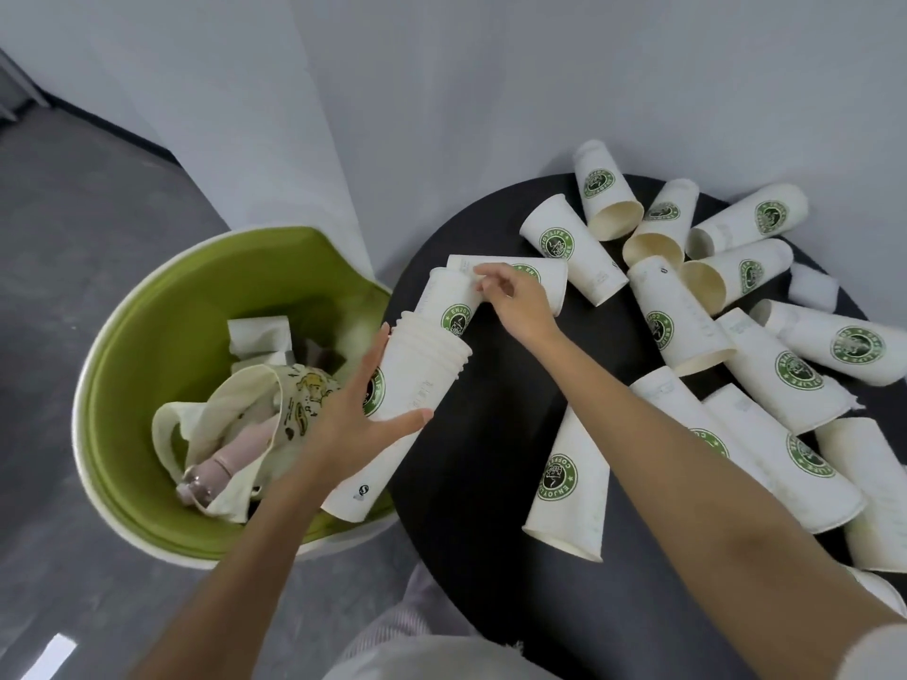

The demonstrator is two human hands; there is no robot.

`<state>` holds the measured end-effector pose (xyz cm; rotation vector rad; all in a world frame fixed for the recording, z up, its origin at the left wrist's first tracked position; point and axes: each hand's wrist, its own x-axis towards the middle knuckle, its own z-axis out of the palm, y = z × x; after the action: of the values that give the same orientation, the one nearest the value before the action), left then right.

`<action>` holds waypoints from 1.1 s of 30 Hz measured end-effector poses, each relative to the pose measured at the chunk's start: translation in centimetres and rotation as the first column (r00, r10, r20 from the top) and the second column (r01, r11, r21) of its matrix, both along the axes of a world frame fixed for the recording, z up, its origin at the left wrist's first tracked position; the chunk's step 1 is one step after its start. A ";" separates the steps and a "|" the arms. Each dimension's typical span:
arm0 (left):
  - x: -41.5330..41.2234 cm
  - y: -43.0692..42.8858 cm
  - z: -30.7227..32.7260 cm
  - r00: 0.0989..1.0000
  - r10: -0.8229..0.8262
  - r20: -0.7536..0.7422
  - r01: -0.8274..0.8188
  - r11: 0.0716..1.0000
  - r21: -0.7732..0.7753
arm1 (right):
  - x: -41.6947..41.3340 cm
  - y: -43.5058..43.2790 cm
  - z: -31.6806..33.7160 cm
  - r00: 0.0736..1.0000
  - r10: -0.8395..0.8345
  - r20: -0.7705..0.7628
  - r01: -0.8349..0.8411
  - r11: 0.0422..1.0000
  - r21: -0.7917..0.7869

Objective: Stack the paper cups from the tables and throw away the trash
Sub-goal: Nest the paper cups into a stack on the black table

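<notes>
My left hand (pixel 365 409) holds a tilted stack of white paper cups (pixel 412 385) with green logos, over the gap between the green seat and the round black table (pixel 491 434). My right hand (pixel 515 296) pinches the base end of the top cup (pixel 449 301), which sits partway inside the stack. Another cup (pixel 510 272) lies on its side just behind my right hand. Several loose cups (pixel 687 311) lie toppled across the right half of the table.
A green tub chair (pixel 147 336) on the left holds a cream tote bag (pixel 245 424), white paper (pixel 257 333) and a pinkish bottle. White crumpled tissue (pixel 812 287) lies at the table's far right. A pale wall stands behind; grey floor lies to the left.
</notes>
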<state>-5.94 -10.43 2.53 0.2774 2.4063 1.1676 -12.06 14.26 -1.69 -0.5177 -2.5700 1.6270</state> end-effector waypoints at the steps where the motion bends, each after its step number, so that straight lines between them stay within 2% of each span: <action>1: -0.3 -0.1 -0.1 1.000 0.007 -0.002 -0.007 1.000 0.000 | -0.6 0.1 0.0 1.000 0.007 -0.003 -0.007 0.999 0.031; 5: -0.9 -0.8 -0.8 0.999 0.028 0.018 -0.028 1.000 -0.005 | -2.6 -0.1 0.0 0.998 0.051 -0.027 -0.048 0.992 0.118; 10: -1.2 -1.8 -1.4 0.997 0.048 0.067 -0.049 0.999 0.007 | -3.7 -0.9 -0.6 0.983 0.163 0.080 -0.174 0.973 0.153; 19: -1.0 -1.8 -0.8 0.998 0.039 0.041 -0.039 0.999 -0.009 | -0.6 -0.9 -1.6 0.978 0.190 0.080 -0.199 0.973 0.119; 22: -0.6 -1.9 -0.7 0.999 0.026 0.042 -0.026 1.000 -0.013 | 0.9 -0.5 -1.6 0.985 0.156 0.072 -0.162 0.984 0.080; 33: 1.9 -1.0 0.9 0.997 -0.078 -0.016 0.077 0.997 -0.012 | 6.8 2.6 -0.3 0.990 -0.135 -0.040 0.134 0.991 -0.013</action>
<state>-4.08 -11.44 3.41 0.3751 2.3932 1.1214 -5.21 16.81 -1.94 -0.6372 -2.4413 1.5904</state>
